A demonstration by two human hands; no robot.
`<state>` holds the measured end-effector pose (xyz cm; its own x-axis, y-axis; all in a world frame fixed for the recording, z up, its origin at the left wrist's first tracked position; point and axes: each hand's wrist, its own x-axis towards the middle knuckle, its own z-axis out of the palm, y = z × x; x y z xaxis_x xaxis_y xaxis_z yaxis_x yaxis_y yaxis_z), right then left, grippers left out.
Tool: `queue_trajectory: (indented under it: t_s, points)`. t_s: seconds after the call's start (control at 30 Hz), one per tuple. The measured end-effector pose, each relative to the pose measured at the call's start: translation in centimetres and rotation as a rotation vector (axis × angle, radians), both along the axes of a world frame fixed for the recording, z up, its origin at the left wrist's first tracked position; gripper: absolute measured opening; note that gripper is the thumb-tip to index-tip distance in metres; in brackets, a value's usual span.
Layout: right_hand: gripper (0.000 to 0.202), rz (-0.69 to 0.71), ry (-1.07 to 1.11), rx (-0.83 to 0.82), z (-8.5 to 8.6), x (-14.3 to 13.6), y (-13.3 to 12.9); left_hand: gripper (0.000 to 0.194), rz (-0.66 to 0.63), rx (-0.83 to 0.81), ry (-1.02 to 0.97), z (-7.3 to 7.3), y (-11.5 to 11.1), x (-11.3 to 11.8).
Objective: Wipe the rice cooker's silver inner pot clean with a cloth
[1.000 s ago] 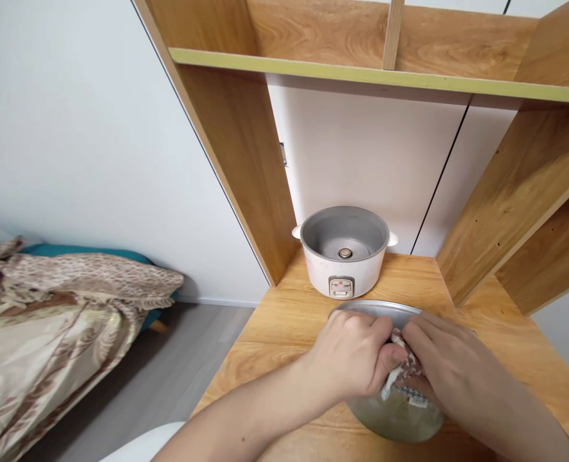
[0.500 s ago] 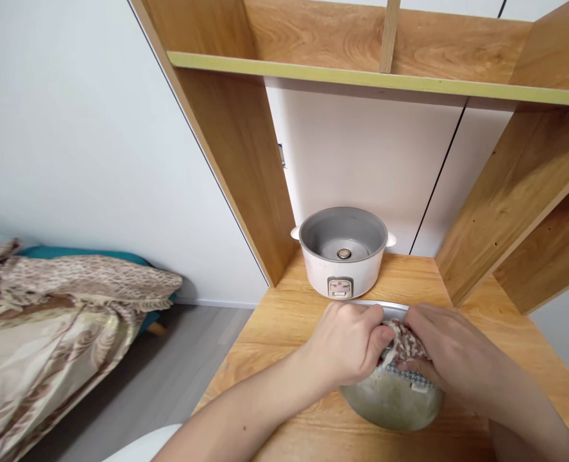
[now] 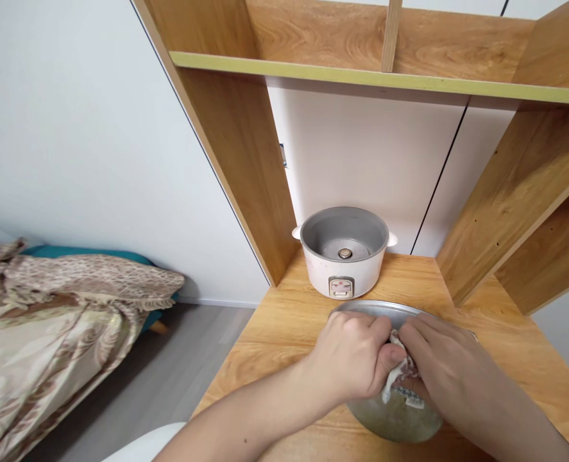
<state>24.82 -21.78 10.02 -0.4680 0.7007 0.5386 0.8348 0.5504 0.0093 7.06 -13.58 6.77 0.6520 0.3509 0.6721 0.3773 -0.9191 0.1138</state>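
A metal inner pot (image 3: 390, 417) with a dull, stained outside is held tilted over the wooden tabletop, its far rim close to the rice cooker. My left hand (image 3: 356, 353) is closed at the pot's near rim, the thumb pointing right. On the other side of a crumpled brown-and-white cloth (image 3: 399, 375) is my right hand (image 3: 448, 366), with its fingers curled over the rim and the cloth bunched under them. A blue-patterned edge and a small white tag show on the cloth. My hands hide much of the pot's inside.
Behind the pot stands a white rice cooker body (image 3: 344, 266) with a grey interior. Wooden side panels and an overhead shelf (image 3: 380, 74) frame the wooden tabletop (image 3: 246, 346). A bed with a patterned cover (image 3: 72, 327) is at the left; a white rounded edge (image 3: 144, 443) shows at the bottom.
The pot has shifted slightly toward me, and more of its far rim shows at the left. My right hand has moved a little down over the cloth, so less cloth is visible.
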Motion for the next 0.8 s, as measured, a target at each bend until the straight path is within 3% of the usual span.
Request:
queue_trajectory:
  t_s: [0.5, 0.8]
  points:
    - [0.044, 0.031, -0.007, -0.066, 0.0, 1.1, 0.5, 0.079, -0.038, -0.128, 0.091, 0.5, 0.6, -0.4]
    - [0.029, -0.037, -0.04, -0.269, -0.7, 2.5, 0.6, 0.056, -0.046, -0.176, 0.092, 0.6, 1.0, -0.5]
